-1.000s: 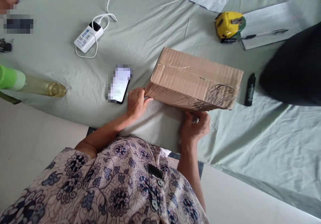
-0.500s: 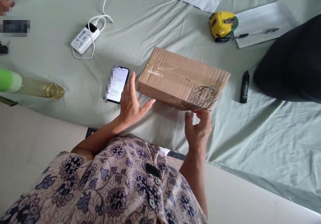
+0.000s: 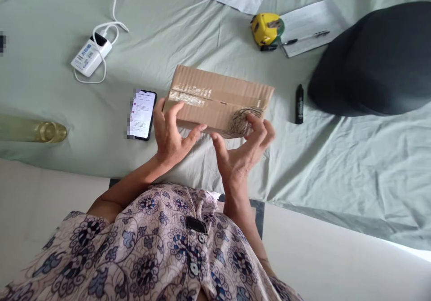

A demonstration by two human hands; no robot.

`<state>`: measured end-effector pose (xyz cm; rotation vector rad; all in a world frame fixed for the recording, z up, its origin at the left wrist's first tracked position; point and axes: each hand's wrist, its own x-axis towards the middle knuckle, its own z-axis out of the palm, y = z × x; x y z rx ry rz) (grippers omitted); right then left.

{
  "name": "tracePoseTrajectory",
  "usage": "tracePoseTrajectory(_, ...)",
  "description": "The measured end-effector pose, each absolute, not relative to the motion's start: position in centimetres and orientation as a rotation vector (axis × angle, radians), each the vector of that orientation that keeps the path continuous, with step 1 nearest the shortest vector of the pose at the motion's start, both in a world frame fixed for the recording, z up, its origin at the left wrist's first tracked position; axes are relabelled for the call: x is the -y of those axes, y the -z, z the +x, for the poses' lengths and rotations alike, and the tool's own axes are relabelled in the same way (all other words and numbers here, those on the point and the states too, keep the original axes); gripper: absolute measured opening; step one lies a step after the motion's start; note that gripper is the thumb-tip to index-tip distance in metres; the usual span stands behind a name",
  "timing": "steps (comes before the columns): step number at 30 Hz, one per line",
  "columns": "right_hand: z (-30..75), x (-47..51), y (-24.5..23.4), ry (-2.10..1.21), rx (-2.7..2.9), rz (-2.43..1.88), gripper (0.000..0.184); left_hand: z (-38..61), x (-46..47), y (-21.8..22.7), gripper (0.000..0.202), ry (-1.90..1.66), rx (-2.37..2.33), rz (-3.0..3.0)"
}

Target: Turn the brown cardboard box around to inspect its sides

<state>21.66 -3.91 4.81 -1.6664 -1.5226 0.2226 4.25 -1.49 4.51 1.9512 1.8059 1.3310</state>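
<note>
A taped cardboard box (image 3: 217, 99) lies in front of me on the pale green cloth. Black scribbles cover its near right corner, and shiny tape runs along its top seam. My left hand (image 3: 171, 135) grips the near left corner, index finger over the top edge and thumb at the front side. At the near right corner, my right hand (image 3: 239, 152) has its fingers over the scribbles and its thumb against the front edge. A phone (image 3: 143, 114) with a lit screen lies just left of my left hand.
A white power bank (image 3: 90, 55) with a cable lies at the back left, above a yellowish bottle (image 3: 33, 129). Behind the box are a yellow tape measure (image 3: 266, 28), papers (image 3: 311, 24) and a pen (image 3: 306, 38). A black marker (image 3: 299, 104) and a large black object (image 3: 373, 63) stand right.
My left hand has moved onto the box's left corner. My right hand has shifted from the front edge up over the scribbled corner. The view has shifted to the right.
</note>
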Motion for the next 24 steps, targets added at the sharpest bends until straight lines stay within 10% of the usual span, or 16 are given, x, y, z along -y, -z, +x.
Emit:
tracePoseTrajectory(13, 23.5, 2.9, -4.6, -0.269, 1.512, -1.598, 0.049, 4.1, 1.7, -3.4, 0.052, -1.486, -1.789, 1.952)
tracePoseTrajectory(24, 24.9, 3.2, -0.5, -0.526, 1.205, -1.457, 0.055, 2.4, 2.5, 1.2, 0.058, -1.423, -1.657, 1.571)
